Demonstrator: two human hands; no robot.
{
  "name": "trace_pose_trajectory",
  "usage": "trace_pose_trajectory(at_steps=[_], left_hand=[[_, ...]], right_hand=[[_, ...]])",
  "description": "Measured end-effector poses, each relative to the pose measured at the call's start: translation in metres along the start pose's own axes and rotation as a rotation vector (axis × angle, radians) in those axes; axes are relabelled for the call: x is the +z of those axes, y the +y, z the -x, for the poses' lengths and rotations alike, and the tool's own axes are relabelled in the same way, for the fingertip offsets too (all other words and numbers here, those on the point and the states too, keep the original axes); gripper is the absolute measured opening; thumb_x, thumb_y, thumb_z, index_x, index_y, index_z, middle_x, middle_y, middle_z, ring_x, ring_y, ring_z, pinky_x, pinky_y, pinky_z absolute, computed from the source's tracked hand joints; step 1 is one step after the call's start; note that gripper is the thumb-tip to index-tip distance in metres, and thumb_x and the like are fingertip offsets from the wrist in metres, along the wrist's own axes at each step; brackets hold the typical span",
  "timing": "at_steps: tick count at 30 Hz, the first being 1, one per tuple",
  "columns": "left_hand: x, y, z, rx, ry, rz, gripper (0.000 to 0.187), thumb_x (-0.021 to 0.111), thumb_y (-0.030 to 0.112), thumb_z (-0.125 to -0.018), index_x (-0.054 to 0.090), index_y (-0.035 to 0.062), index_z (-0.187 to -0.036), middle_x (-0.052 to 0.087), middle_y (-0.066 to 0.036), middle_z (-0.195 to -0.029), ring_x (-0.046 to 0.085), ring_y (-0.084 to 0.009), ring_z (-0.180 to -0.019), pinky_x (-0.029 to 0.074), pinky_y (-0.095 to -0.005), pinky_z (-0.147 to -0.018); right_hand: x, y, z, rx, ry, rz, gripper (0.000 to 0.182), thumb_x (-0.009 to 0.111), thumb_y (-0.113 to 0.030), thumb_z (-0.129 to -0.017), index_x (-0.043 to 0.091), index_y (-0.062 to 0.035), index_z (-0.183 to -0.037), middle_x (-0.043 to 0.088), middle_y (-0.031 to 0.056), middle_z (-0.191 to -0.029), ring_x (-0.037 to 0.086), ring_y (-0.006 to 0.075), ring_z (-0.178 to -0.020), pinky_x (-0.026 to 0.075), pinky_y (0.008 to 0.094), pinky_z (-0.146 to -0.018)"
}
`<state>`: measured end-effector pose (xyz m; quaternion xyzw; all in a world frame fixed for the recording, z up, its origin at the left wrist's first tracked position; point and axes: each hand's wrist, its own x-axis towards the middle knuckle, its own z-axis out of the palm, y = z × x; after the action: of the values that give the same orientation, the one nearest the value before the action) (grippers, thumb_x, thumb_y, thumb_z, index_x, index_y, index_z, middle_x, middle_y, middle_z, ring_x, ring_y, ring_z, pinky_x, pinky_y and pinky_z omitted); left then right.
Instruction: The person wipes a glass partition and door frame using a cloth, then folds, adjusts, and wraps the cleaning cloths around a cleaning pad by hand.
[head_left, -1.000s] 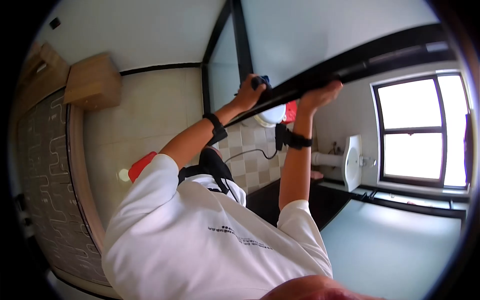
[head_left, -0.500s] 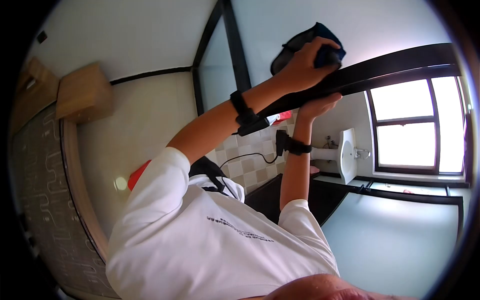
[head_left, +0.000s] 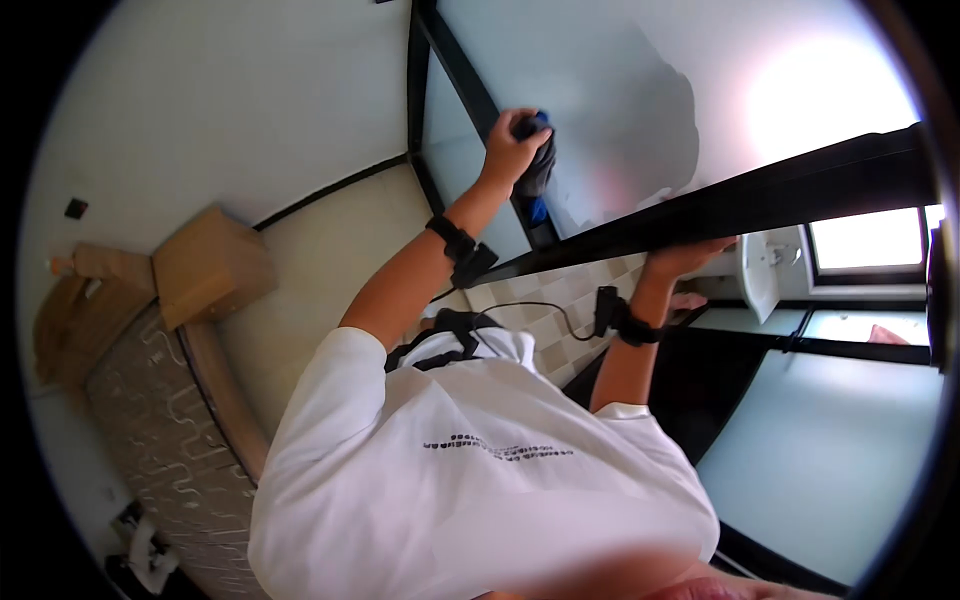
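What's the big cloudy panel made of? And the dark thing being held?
The panel looks like smooth, shiny frosted glass, maybe plastic: it's milky, with bright glare. The dark bundle seems to be soft, dull cloth, because it's bunched.

A floor of glossy cream tiles [head_left: 345, 225] carries a light-brown wooden bed frame [head_left: 228, 390] and, at its corner, a boxy light-brown wooden cabinet [head_left: 208, 265]. On the frame lies a grey-brown mattress with pale wavy lines [head_left: 165, 430]. Beyond the black threshold, the floor changes to small beige-and-cream checkered tiles [head_left: 515, 290], partly hidden.
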<state>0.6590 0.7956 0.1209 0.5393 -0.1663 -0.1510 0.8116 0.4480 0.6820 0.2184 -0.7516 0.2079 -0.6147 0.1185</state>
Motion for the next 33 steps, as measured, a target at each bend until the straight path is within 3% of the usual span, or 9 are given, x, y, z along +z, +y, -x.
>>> trace_pose_trajectory(at_steps=[1,3,5,6,8,14,19,22,33], left_hand=[[0.000,0.029,-0.007,0.024,-0.087,0.007,0.037,0.075,0.005,-0.080,0.062,0.0068,-0.114,0.065,-0.009,-0.108,0.064,-0.0174,-0.096,0.053,-0.0302,-0.085],[-0.001,0.087,-0.016,0.137,-0.290,0.027,0.040,0.075,0.003,-0.077,0.063,0.0072,-0.115,0.065,-0.008,-0.109,0.063,-0.0168,-0.100,0.053,-0.0292,-0.089],[-0.006,0.116,-0.029,0.237,-0.551,0.043,0.040,0.075,0.004,-0.078,0.062,0.0088,-0.116,0.064,-0.007,-0.110,0.063,-0.0176,-0.105,0.052,-0.0292,-0.094],[-0.006,0.128,-0.033,0.253,-0.659,0.046,0.040,0.076,0.004,-0.079,0.062,0.0096,-0.116,0.064,-0.007,-0.111,0.063,-0.0177,-0.106,0.052,-0.0293,-0.095],[-0.007,0.125,-0.024,0.275,-0.652,-0.036,0.041,0.076,0.003,-0.079,0.061,0.0102,-0.117,0.064,-0.007,-0.113,0.062,-0.0175,-0.105,0.052,-0.0300,-0.094],[-0.036,-0.026,0.025,0.400,-0.517,-0.400,0.045,0.074,0.001,-0.076,0.054,0.0104,-0.115,0.055,-0.015,-0.125,0.053,-0.0295,-0.118,0.042,-0.0394,-0.102],[-0.058,-0.037,0.045,0.683,-0.903,-0.706,0.044,0.071,-0.001,-0.070,0.056,0.0108,-0.110,0.055,-0.014,-0.124,0.053,-0.0367,-0.114,0.042,-0.0471,-0.098],[-0.061,-0.025,0.028,0.760,-1.093,-0.783,0.041,0.073,0.005,-0.073,0.057,0.0106,-0.111,0.059,-0.013,-0.121,0.055,-0.0334,-0.115,0.042,-0.0446,-0.098],[-0.120,-0.017,-0.131,0.700,-0.908,-1.007,0.036,0.073,0.027,-0.080,0.058,0.0106,-0.109,0.067,-0.015,-0.100,0.065,-0.0363,-0.092,0.051,-0.0470,-0.079]], right_hand=[[0.003,0.028,0.008,0.297,0.107,-0.511,0.067,0.069,-0.032,-0.091,0.038,0.0025,-0.139,0.054,0.0208,-0.129,0.058,0.0329,-0.115,0.051,0.0471,-0.099],[0.003,0.061,0.023,-0.099,0.162,0.076,0.076,0.073,-0.035,-0.086,0.036,0.0024,-0.141,0.050,0.0226,-0.135,0.054,0.0345,-0.122,0.047,0.0493,-0.104],[-0.009,0.147,0.057,0.335,0.146,-0.670,0.074,0.066,-0.038,-0.091,0.033,0.0036,-0.143,0.044,0.0239,-0.142,0.051,0.0364,-0.126,0.047,0.0479,-0.104],[-0.011,0.119,0.061,0.371,0.175,-0.652,0.074,0.066,-0.038,-0.091,0.033,0.0036,-0.143,0.044,0.0239,-0.142,0.051,0.0364,-0.126,0.047,0.0479,-0.104],[-0.009,0.038,0.024,-0.190,0.069,0.613,0.063,0.052,-0.042,-0.098,0.042,0.0048,-0.138,0.048,0.0228,-0.141,0.056,0.0374,-0.121,0.048,0.0479,-0.102],[-0.023,0.085,0.041,-0.033,-0.093,0.436,0.046,0.056,-0.032,-0.095,0.060,0.0040,-0.123,0.064,0.0188,-0.124,0.066,0.0354,-0.106,0.051,0.0452,-0.093],[-0.018,-0.053,0.011,0.085,0.227,0.144,0.050,0.058,-0.023,-0.096,0.043,0.0050,-0.135,0.052,0.0224,-0.128,0.056,0.0304,-0.108,0.045,0.0390,-0.096],[-0.030,-0.097,0.025,-0.241,0.553,0.033,0.033,0.060,-0.015,-0.094,0.052,0.0014,-0.122,0.058,0.0160,-0.107,0.057,0.0211,-0.088,0.047,0.0324,-0.076],[0.107,-0.195,0.116,0.159,-0.877,-0.111,0.018,0.064,-0.009,-0.087,0.066,-0.0074,-0.105,0.065,0.0084,-0.086,0.062,0.0284,-0.083,0.050,0.0379,-0.076]])
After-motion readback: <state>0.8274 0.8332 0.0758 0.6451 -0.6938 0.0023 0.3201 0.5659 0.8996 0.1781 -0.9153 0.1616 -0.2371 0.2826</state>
